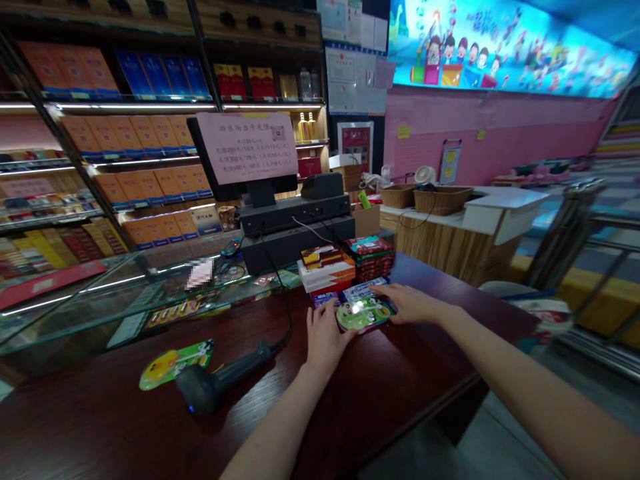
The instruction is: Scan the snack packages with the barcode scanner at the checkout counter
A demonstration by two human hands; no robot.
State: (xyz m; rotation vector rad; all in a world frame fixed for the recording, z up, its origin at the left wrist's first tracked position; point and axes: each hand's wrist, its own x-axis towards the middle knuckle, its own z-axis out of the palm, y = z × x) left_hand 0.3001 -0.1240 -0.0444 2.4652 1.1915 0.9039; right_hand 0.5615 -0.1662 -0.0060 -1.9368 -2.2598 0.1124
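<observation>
A shiny green package with a cartoon face lies at the back of the dark red-brown table, on top of other flat packs. My left hand grips its left edge, with the fingers bent beside a purple pack. On the other side, my right hand holds the right edge, thumb and fingers around it. A blue pack shows just behind the green one. Stacked boxes in white and orange and a pile of red packets stand right behind my hands.
A black handheld barcode scanner lies on the table, its cable running back. Beside it is a yellow-and-green blister pack. A glass counter borders the left side. Behind stand a monitor with a pink notice and a cash drawer.
</observation>
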